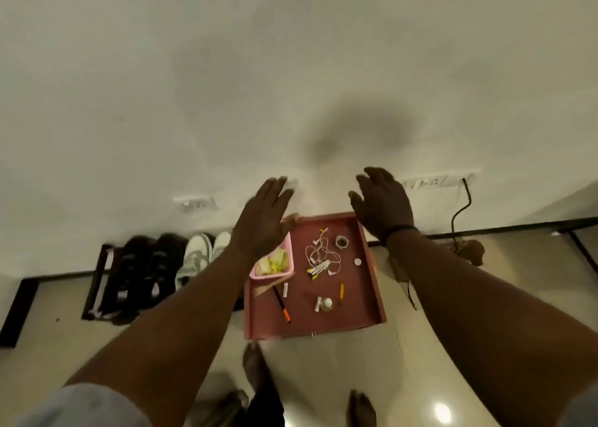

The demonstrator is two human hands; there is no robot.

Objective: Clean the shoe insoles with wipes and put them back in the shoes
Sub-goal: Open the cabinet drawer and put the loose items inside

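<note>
Left hand (263, 222), right hand (382, 204) spread, empty, raised; shoes (168, 271) lengthwise toward wall, toes up-frame.

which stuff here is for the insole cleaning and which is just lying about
For the job: white shoes; black shoes; left hand and right hand, both open and empty.

Lying about: red tray; earphone cable; orange-capped pen; pink tub; tape roll.

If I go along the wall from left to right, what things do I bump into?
Dark shoe rack → black shoes → white sneakers → pink basket → tangled white earphones → tape roll → black cord hanging from the wall socket.
</note>
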